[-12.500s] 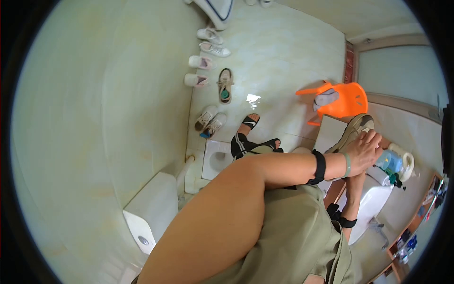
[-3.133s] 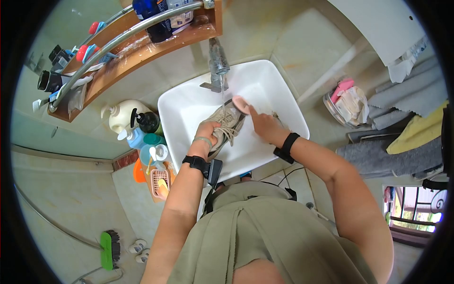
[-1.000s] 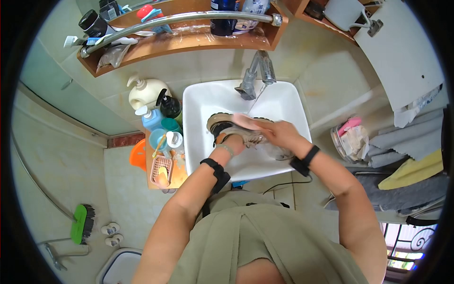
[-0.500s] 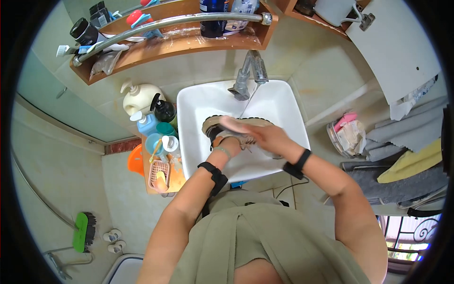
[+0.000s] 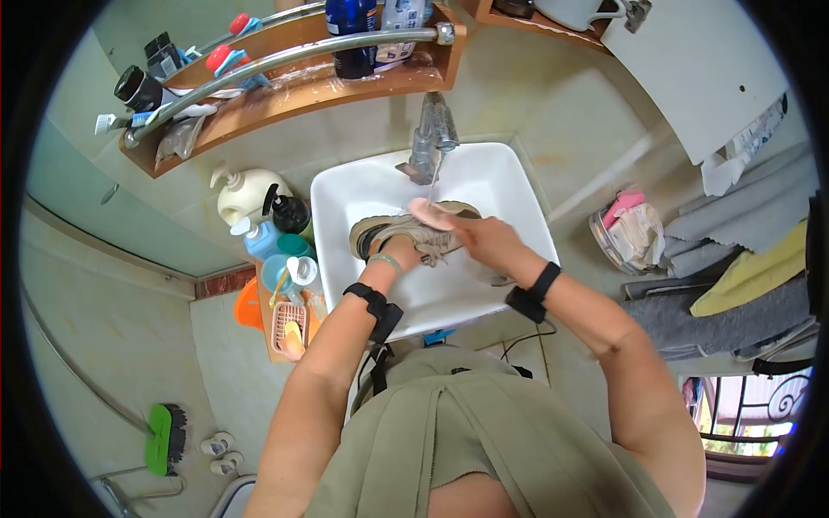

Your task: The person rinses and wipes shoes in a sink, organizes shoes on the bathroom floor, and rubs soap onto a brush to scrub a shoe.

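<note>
A grey-beige sneaker (image 5: 420, 231) with loose laces lies on its side in the white sink (image 5: 332, 192). My left hand (image 5: 397, 249) grips the sneaker around its opening; some of the fingers are hidden by it. In my right hand (image 5: 492, 245) is a pink scrubbing brush (image 5: 429, 213), held over the upper edge of the sneaker. Its bristles are out of sight underneath. From the metal faucet (image 5: 422, 154), a thin stream of water runs down by the brush. Part of a second shoe may show at the lower right, beneath my right wrist.
Pump bottles (image 5: 248, 197) and a pink soap basket (image 5: 290, 323) stand left of the sink. A wooden shelf (image 5: 285, 104) with a metal rail hangs above. Grey towels (image 5: 691, 302) and a clear tub (image 5: 623, 231) are on the right.
The brush has moved to the sneaker's far edge, near the water stream. My left hand keeps its grip on the sneaker. The camera view has shifted slightly.
</note>
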A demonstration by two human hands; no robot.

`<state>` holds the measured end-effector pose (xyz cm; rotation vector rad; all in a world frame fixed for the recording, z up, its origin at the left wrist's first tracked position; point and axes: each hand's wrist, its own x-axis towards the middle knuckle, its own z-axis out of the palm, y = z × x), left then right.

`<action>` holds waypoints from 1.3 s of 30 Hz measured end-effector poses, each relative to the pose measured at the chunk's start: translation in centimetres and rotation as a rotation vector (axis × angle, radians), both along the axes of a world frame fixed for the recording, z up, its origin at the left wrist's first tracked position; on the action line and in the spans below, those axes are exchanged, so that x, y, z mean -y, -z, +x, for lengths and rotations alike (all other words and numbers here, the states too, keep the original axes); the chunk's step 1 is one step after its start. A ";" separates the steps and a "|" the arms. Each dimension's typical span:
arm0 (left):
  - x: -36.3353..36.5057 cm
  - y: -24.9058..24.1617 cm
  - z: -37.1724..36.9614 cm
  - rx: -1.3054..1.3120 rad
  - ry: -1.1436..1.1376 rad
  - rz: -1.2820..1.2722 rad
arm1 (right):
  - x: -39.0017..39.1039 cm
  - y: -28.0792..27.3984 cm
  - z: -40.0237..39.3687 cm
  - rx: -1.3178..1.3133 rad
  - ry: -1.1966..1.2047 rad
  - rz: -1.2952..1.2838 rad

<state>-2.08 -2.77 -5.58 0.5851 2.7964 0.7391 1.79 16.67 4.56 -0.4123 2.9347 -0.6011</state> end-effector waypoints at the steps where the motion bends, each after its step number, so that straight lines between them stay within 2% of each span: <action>1: -0.1 0.4 -0.5 -0.003 0.005 -0.001 | -1.9 -0.3 0.0 0.041 0.078 0.112; 2: -0.2 0.8 -1.2 0.118 -0.065 0.189 | -3.6 -0.5 0.0 0.081 0.153 0.227; 3: -0.2 1.1 -1.8 0.240 -0.136 0.378 | -4.8 -0.6 0.0 0.078 0.152 0.228; 5: -0.6 0.6 -1.9 0.281 -0.191 0.356 | -6.6 -0.1 0.1 0.014 0.252 0.266; 6: -0.7 1.0 -2.0 0.327 -0.240 0.457 | -6.8 0.3 0.2 0.016 0.252 0.260; 8: -0.9 1.9 -2.1 0.470 -0.382 0.662 | -6.9 1.0 0.4 -0.011 0.337 0.082; 9: -0.9 1.5 -1.9 0.469 -0.383 0.655 | -7.0 1.6 0.5 -0.009 0.337 0.075; 11: -1.0 0.7 -1.4 0.845 -0.442 1.048 | -7.1 2.9 0.9 -0.059 0.365 -0.057; 12: -1.1 -1.5 -0.7 0.917 -0.457 1.077 | -7.0 2.7 1.1 -0.053 0.368 -0.059; 16: -1.1 0.1 -0.5 0.944 -0.439 1.088 | -7.0 3.0 1.8 0.029 0.404 -0.133; 18: -0.3 0.6 -0.7 1.099 -0.692 1.056 | -7.3 3.4 2.1 0.017 0.407 -0.152; 19: 0.0 1.8 -0.9 1.100 -0.695 1.048 | -7.4 3.3 2.3 0.008 0.387 -0.172; 21: 0.6 2.7 -1.0 1.213 -0.813 1.415 | -7.3 3.2 2.6 0.000 0.366 -0.198; 22: 0.6 2.5 -0.8 1.211 -0.816 1.412 | -7.2 3.1 2.9 0.006 0.343 -0.213; 24: 0.4 2.0 -0.4 1.197 -1.037 1.523 | -6.7 2.4 3.1 0.008 0.322 -0.233; 25: 0.7 2.0 -0.1 1.195 -1.037 1.519 | -6.4 1.9 3.3 0.033 0.323 -0.223; 27: 1.3 2.0 0.5 1.211 -1.023 1.690 | -6.2 1.4 3.6 0.056 0.326 -0.216; 30: 1.2 -3.3 2.2 1.268 -1.117 1.651 | -6.5 1.0 3.8 -0.033 0.288 -0.279; 31: 1.4 -3.6 2.3 1.272 -1.117 1.644 | -6.6 0.6 3.9 -0.034 0.268 -0.287; 33: 2.2 -3.9 2.5 1.189 -1.232 1.677 | -6.4 -0.4 4.1 -0.030 0.248 -0.299; 35: 2.2 -4.3 2.4 1.142 -1.320 1.647 | -5.8 -1.6 4.0 0.091 0.288 -0.254; 37: 2.1 -4.8 2.1 1.110 -1.517 1.805 | -5.8 -0.7 3.8 0.085 0.288 -0.297; 39: 2.1 -1.9 1.8 1.108 -1.523 1.849 | -5.4 -0.3 3.6 0.087 0.284 -0.336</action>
